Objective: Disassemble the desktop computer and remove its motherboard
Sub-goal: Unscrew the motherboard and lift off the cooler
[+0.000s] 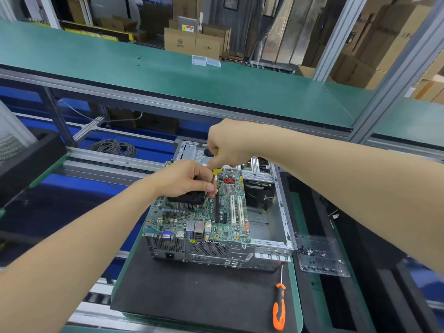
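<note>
Motherboard [230, 227] lies across the open case [216, 254] on a black mat [192, 292], behind an orange screwdriver [279, 308] lying nearest. Left hand [185, 176] curls over the board's black cooler [189, 199], fingertips apparently steadying the shaft of a yellow screwdriver [217, 171] that the right hand [228, 145] grips in a fist. Beyond runs a green bench [168, 75].

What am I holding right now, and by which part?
Right hand grips the yellow-handled screwdriver by its handle; left hand, over the black cooler, appears to pinch the screwdriver's shaft near the tip.
</note>
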The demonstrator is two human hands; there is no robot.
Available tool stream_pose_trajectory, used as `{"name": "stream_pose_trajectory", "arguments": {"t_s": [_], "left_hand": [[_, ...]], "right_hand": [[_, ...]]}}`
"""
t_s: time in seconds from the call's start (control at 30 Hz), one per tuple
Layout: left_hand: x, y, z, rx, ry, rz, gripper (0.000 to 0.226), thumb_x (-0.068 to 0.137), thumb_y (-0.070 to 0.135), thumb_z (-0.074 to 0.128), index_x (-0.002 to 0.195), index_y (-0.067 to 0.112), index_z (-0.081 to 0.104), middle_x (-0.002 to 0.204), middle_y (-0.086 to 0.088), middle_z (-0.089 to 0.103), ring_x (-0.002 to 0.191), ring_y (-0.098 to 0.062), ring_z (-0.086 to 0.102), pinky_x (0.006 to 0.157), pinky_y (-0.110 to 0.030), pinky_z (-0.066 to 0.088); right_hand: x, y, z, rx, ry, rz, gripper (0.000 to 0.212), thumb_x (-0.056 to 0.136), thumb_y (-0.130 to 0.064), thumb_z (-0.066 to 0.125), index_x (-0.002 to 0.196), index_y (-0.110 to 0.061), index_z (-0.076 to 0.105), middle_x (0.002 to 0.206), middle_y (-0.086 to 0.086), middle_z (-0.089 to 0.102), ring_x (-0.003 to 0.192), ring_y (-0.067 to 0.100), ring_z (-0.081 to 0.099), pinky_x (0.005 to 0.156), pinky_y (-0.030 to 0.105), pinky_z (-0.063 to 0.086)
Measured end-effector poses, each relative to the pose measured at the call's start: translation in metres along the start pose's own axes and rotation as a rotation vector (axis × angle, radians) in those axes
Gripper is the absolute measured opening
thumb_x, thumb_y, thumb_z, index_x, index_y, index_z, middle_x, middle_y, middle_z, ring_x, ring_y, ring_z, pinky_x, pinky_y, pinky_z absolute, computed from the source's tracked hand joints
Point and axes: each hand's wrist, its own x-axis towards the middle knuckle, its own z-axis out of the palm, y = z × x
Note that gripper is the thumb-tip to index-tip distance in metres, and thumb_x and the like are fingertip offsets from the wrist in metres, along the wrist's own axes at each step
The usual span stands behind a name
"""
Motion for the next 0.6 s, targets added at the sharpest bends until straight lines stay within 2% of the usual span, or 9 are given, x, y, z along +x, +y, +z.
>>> {"name": "stream_pose_trajectory", "arguments": {"t_s": [0.07, 0.17, 0.2, 0.3, 0.4, 0.47, 0.53, 0.6], "left_hand": [[0.001, -0.001, 0.000, 0.006, 0.026, 0.020, 0.015, 0.094, 0.046, 0.071, 0.084, 0.037, 0.077, 0.080, 0.020, 0.074, 0.068, 0.001, 0.062, 0.061, -0.013, 0.041], [0.003, -0.003, 0.000, 0.020, 0.048, 0.034, 0.021, 0.087, 0.057, 0.072, 0.075, 0.040, 0.071, 0.078, 0.016, 0.073, 0.070, -0.004, 0.063, 0.063, -0.013, 0.042], [0.004, -0.003, 0.000, 0.020, 0.044, 0.035, 0.023, 0.085, 0.060, 0.072, 0.075, 0.039, 0.069, 0.080, 0.016, 0.074, 0.073, -0.004, 0.065, 0.065, -0.015, 0.044], [0.004, -0.002, 0.000, -0.046, -0.006, 0.034, 0.023, 0.086, 0.062, 0.066, 0.086, 0.039, 0.073, 0.094, 0.016, 0.078, 0.092, -0.005, 0.070, 0.084, -0.028, 0.051], [0.000, -0.001, -0.002, -0.109, -0.064, 0.029, 0.013, 0.097, 0.045, 0.064, 0.099, 0.048, 0.076, 0.103, 0.017, 0.078, 0.103, -0.003, 0.069, 0.090, -0.025, 0.049], [-0.001, 0.001, -0.002, -0.092, -0.042, 0.015, 0.020, 0.100, 0.036, 0.066, 0.095, 0.053, 0.076, 0.102, 0.018, 0.078, 0.101, -0.002, 0.069, 0.090, -0.029, 0.049], [0.001, 0.002, 0.000, -0.053, -0.021, 0.005, 0.019, 0.100, 0.035, 0.066, 0.098, 0.051, 0.075, 0.099, 0.019, 0.077, 0.099, -0.005, 0.069, 0.091, -0.035, 0.050], [0.002, 0.002, 0.001, -0.011, -0.011, 0.000, 0.013, 0.099, 0.035, 0.067, 0.097, 0.039, 0.079, 0.097, 0.020, 0.078, 0.092, -0.011, 0.069, 0.085, -0.043, 0.053]], "right_hand": [[-0.002, 0.005, 0.002, 0.053, 0.062, -0.097, 0.032, 0.093, -0.041, 0.069, 0.076, -0.017, 0.060, 0.069, -0.004, 0.059, 0.065, 0.018, 0.049, 0.052, 0.028, 0.035], [-0.005, 0.010, 0.003, 0.095, 0.080, -0.194, 0.026, 0.084, -0.028, 0.082, 0.077, -0.018, 0.059, 0.075, -0.002, 0.064, 0.067, 0.014, 0.051, 0.061, 0.032, 0.045], [-0.005, 0.010, 0.003, 0.087, 0.089, -0.213, 0.027, 0.082, -0.025, 0.084, 0.076, -0.019, 0.059, 0.074, -0.002, 0.064, 0.066, 0.013, 0.052, 0.061, 0.033, 0.046], [-0.004, 0.007, 0.005, 0.069, 0.142, -0.239, 0.025, 0.079, -0.022, 0.085, 0.073, -0.020, 0.060, 0.069, -0.006, 0.061, 0.062, 0.008, 0.051, 0.057, 0.030, 0.045], [-0.007, 0.007, 0.001, 0.131, 0.177, -0.207, 0.020, 0.080, -0.033, 0.083, 0.078, -0.019, 0.069, 0.069, -0.009, 0.065, 0.064, 0.001, 0.055, 0.057, 0.027, 0.047], [-0.010, 0.006, -0.001, 0.172, 0.155, -0.097, 0.040, 0.083, -0.057, 0.074, 0.079, -0.017, 0.070, 0.067, -0.006, 0.071, 0.065, 0.010, 0.067, 0.059, 0.029, 0.055], [-0.009, 0.003, -0.001, 0.218, 0.054, 0.090, 0.070, 0.086, -0.078, 0.054, 0.074, -0.011, 0.066, 0.054, 0.002, 0.070, 0.049, 0.018, 0.070, 0.051, 0.029, 0.056], [-0.005, -0.003, 0.001, 0.187, -0.025, 0.191, 0.072, 0.098, -0.070, 0.041, 0.064, -0.011, 0.062, 0.047, 0.003, 0.066, 0.033, 0.015, 0.060, 0.050, 0.027, 0.050]]}}
